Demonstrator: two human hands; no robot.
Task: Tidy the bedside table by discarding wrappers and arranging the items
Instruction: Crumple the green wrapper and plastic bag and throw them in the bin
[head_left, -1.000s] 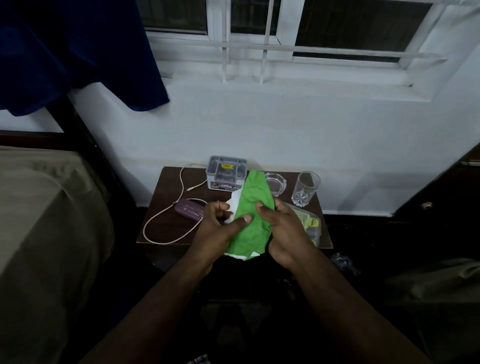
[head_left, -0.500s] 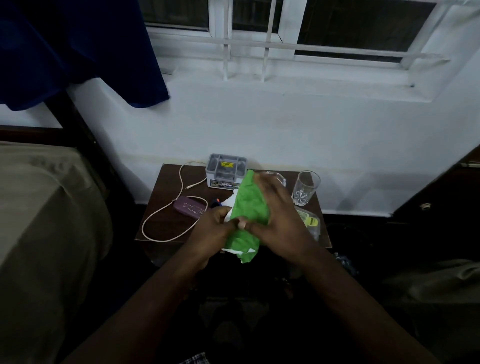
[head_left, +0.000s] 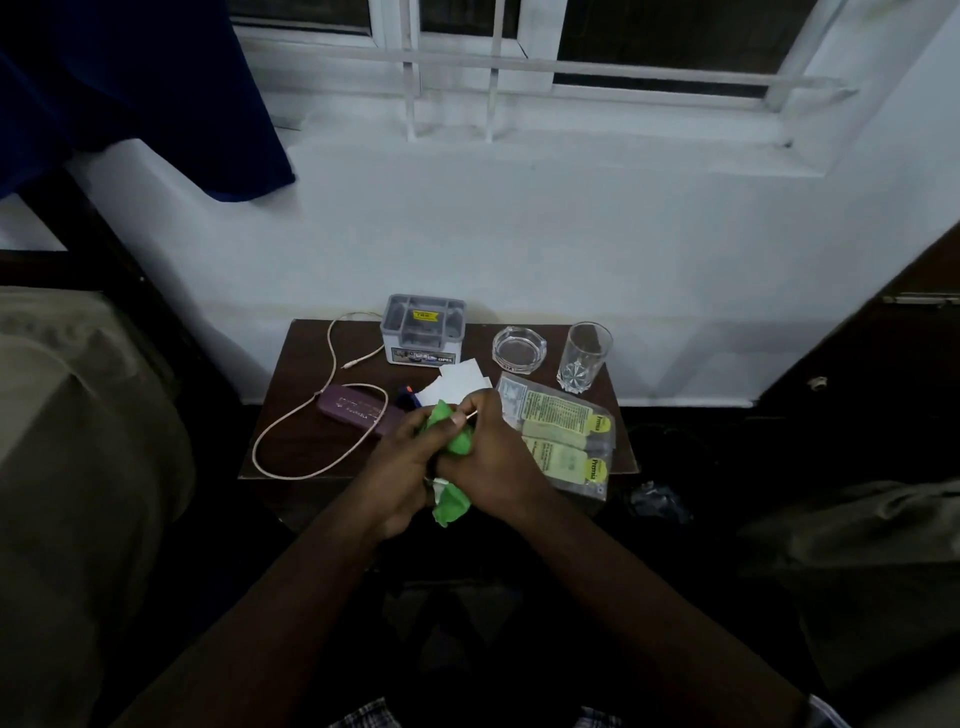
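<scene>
Wrapper (head_left: 453, 441): green, thin, crumpled, balled between both hands over front edge of table (head_left: 291, 457). Left hand (head_left: 402, 467) curled round it from left, right hand (head_left: 493, 467) clamped over top, fingers bent tight; green tail pokes out below. Table: dark wood, flat. On it: grey plastic box (head_left: 423, 330), square-ish glass ashtray (head_left: 519, 349), faceted clear tumbler (head_left: 582, 357), clear packets (head_left: 566, 436) with yellow labels, looped cable (head_left: 291, 431), purple case (head_left: 353, 408), white paper (head_left: 457, 384).
</scene>
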